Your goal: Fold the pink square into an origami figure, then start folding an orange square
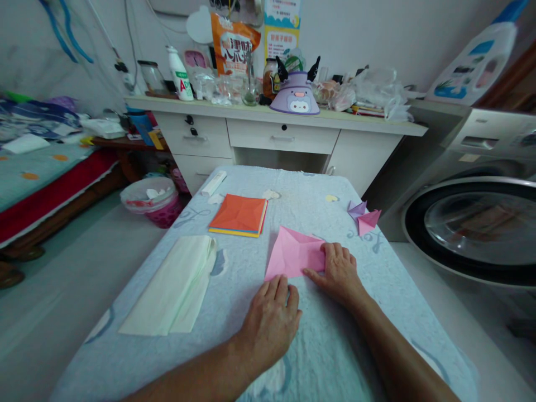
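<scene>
A sheet of pink origami paper (pixel 293 254) with crease lines lies on the cloth-covered table. My left hand (pixel 274 312) rests at its near left corner; the fingers lie close together, palm down, fingertips touching the edge. Around the paper's right edge is my right hand (pixel 337 273), thumb at the near side and fingers at the far right corner, gripping it. Beyond the paper, to the left, sits a stack of square coloured paper (pixel 238 214), orange on top. Two small folded paper pieces, one purple (pixel 357 209) and one pink (pixel 369 222), stand at the table's right edge.
Left of my hands lies a folded pale green cloth or paper (pixel 176 285). A white stick-like object (pixel 214 183) is at the far left corner. Behind the table stands a white cabinet (pixel 285 137) with bottles and bags; a washing machine (pixel 477 145) is at right, a pink bin (pixel 157 209) at left.
</scene>
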Demonstrator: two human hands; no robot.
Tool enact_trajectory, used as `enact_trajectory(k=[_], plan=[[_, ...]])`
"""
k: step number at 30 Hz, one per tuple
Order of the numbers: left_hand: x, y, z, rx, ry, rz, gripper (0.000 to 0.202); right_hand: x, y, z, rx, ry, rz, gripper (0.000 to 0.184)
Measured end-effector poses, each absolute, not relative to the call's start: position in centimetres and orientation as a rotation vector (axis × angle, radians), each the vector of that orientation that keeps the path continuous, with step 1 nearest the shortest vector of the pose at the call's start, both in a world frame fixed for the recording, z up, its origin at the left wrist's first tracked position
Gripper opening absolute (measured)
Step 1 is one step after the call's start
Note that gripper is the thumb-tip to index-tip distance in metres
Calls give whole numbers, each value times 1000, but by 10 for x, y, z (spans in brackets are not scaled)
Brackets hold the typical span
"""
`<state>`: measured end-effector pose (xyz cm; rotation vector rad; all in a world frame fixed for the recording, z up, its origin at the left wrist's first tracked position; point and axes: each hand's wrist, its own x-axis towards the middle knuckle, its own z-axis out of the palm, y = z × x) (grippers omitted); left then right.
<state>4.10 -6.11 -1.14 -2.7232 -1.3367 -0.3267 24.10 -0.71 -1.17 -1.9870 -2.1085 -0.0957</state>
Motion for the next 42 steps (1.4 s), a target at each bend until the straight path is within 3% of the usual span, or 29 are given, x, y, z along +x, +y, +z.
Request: enact_trajectory(k=[14, 19, 26, 32, 38, 42], plan=[[39, -59, -14, -2752, -1339, -390, 32, 273, 1, -6, -2153, -2032, 122, 66], [36, -54, -10, -2773, -1328, -474, 22, 281, 2, -6, -2178, -1994, 177, 69], [23, -34, 0, -2990, -1389, -728, 13, 283, 3, -1, -2053, -1971, 174, 49], [13, -15, -3, -2804, -1636, -1137, 24, 270, 2, 9, -1702, -2063, 235, 31], [10, -6, -13, -2720, -1823, -982, 31, 257, 2, 1, -1581, -2133, 337, 32], [13, -2, -11, -2791, -1843, -960, 31, 249, 2, 4, -1488, -2074, 402, 21]])
